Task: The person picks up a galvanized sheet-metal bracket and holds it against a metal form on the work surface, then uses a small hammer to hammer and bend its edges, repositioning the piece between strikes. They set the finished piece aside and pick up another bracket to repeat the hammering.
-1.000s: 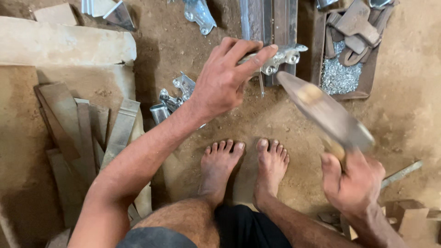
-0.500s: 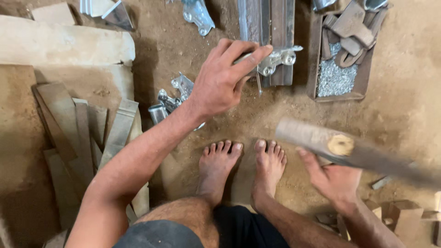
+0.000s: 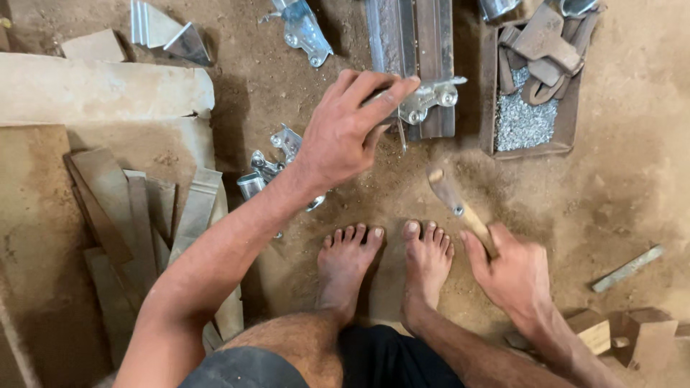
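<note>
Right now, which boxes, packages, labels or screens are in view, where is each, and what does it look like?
Open tray box: top right on the dirt floor, rectangular, rusty brown, holding small silvery bits and brown bent metal pieces.
Flattened cardboard: upper left, broad, pale tan, dusty.
Small cardboard boxes: bottom right corner, beside the right hand, light brown.
Labels, signs, screens: none visible.

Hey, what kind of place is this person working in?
Probably a small metalworking workshop with a dirt floor: shiny metal brackets lie around, a tray holds small metal bits, and the right hand grips a hammer.
</note>
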